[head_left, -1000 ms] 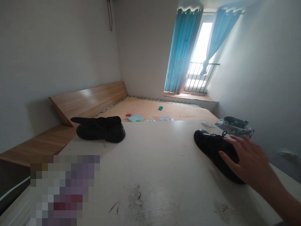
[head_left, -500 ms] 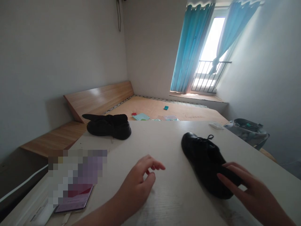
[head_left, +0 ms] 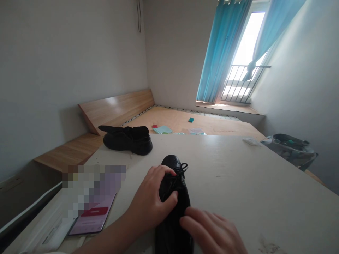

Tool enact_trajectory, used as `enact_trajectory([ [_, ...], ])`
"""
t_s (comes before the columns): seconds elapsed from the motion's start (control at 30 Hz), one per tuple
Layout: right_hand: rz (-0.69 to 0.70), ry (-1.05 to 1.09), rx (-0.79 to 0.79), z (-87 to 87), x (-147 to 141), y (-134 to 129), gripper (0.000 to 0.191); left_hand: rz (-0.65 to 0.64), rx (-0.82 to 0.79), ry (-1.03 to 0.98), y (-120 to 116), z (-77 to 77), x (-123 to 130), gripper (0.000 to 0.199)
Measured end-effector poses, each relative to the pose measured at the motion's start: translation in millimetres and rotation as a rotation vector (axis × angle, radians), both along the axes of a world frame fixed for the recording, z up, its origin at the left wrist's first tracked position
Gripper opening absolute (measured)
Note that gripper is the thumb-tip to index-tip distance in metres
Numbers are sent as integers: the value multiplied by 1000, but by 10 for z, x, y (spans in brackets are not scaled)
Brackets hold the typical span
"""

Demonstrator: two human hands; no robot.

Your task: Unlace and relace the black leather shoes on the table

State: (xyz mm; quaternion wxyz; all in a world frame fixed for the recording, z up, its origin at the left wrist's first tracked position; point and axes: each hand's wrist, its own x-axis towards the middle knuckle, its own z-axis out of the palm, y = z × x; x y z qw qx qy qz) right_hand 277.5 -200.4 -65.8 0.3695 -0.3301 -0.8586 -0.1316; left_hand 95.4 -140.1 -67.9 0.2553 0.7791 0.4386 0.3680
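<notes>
A black lace-up shoe (head_left: 174,233) stands on the white table in front of me, toe pointing away, its heel end cut off by the lower picture edge. My left hand (head_left: 152,199) is closed over its upper from the left, fingers by the tied lace and thumb on the tongue area. On the right side, the fingertips of my right hand (head_left: 212,229) touch the shoe near its opening, fingers stretched out and slightly blurred. Another black shoe (head_left: 128,140) lies further back on the left, its tongue sticking out to the left.
The white table (head_left: 233,187) carries a phone (head_left: 91,220) at the left, partly pixelated, and a small clear packet (head_left: 251,141) at its far right corner. Behind is a bed board (head_left: 174,118) with scattered packets; a grey bin (head_left: 291,148) stands at the right.
The near shoe has moved from the right to the middle and now points straight ahead. My left hand has taken hold of it; my right hand has loosened from its heel end.
</notes>
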Motion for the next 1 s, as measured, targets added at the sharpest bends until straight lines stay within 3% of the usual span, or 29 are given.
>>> enact_trajectory([
  [0.17,-157,253,-499,212,164,526,18,-7,29,60,14,23,21,28],
  [0.33,59,183,-613,61,140,1015,29,-19,28,17,50,-8,13,22],
  [0.43,160,255,-704,-114,122,1040,19,-36,19,-16,59,-45,7,22],
  [0.57,295,523,-862,-273,103,976,19,-49,-9,-82,60,-113,7,24],
  [0.73,281,905,-1048,-328,91,952,19,-44,-51,-148,54,-156,23,22],
  [0.83,313,773,-1026,-298,111,950,20,-26,-63,-161,48,-148,36,20],
  [1.0,110,453,-534,-186,174,911,10,-9,-65,-161,25,-140,31,20],
])
